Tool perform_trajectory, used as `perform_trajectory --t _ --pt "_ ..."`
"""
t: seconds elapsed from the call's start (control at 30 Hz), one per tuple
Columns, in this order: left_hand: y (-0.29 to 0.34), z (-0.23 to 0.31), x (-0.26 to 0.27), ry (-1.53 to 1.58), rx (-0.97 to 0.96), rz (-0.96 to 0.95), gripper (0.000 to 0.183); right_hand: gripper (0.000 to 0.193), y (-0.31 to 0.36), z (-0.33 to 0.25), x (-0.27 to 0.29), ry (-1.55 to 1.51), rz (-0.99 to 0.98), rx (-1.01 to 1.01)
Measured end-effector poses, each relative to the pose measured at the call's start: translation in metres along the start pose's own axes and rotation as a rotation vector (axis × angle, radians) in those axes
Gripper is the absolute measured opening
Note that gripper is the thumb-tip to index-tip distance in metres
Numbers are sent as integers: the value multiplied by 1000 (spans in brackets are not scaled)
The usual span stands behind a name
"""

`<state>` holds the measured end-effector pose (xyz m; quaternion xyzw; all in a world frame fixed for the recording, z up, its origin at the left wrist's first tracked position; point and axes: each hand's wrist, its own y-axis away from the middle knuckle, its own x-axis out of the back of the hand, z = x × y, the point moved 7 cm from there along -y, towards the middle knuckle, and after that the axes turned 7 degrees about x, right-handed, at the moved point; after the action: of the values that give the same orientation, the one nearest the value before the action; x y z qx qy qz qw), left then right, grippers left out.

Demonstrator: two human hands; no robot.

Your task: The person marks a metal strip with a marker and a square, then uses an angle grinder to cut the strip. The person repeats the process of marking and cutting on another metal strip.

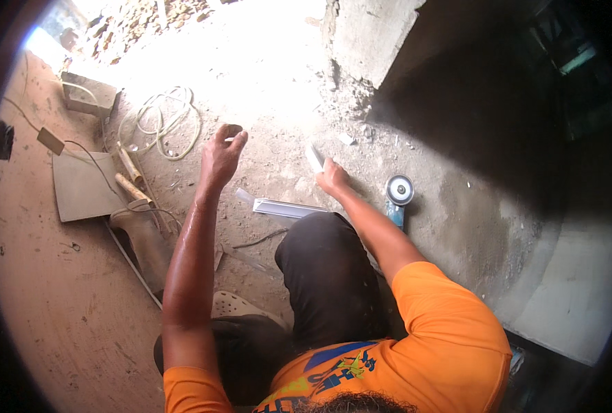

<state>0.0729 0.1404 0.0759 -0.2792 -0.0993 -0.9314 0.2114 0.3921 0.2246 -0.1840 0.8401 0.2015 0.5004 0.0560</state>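
Note:
My right hand is closed around a short white strip, which points away from me just above the dusty floor. To its left my left hand hangs raised with fingers curled toward the thumb; whatever may be between them is too small to make out. Below and between the hands, in front of my knee, a white channel-shaped profile lies on the ground. An angle grinder with a teal body rests to the right of my right forearm, its round disc facing up.
A pale cable lies coiled at the left, near a block. Wooden-handled tools, a flat board and a boot sit along the left wall. A broken concrete pillar stands ahead; rubble lies at its foot.

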Motion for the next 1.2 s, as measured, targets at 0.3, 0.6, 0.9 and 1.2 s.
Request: perform_trajectory --t 0.3,0.6,0.9,1.2 --pt "5 49 -32 135 353 -467 115 16 62 -165 176 -112 414 801" --pt "-6 112 -57 712 93 -391 61 81 102 -230 279 7 238 530" --pt "3 -25 -184 -489 8 -273 68 73 126 -152 285 175 211 194" --pt "122 -152 -282 -962 -335 -619 40 89 111 -146 273 29 355 344"
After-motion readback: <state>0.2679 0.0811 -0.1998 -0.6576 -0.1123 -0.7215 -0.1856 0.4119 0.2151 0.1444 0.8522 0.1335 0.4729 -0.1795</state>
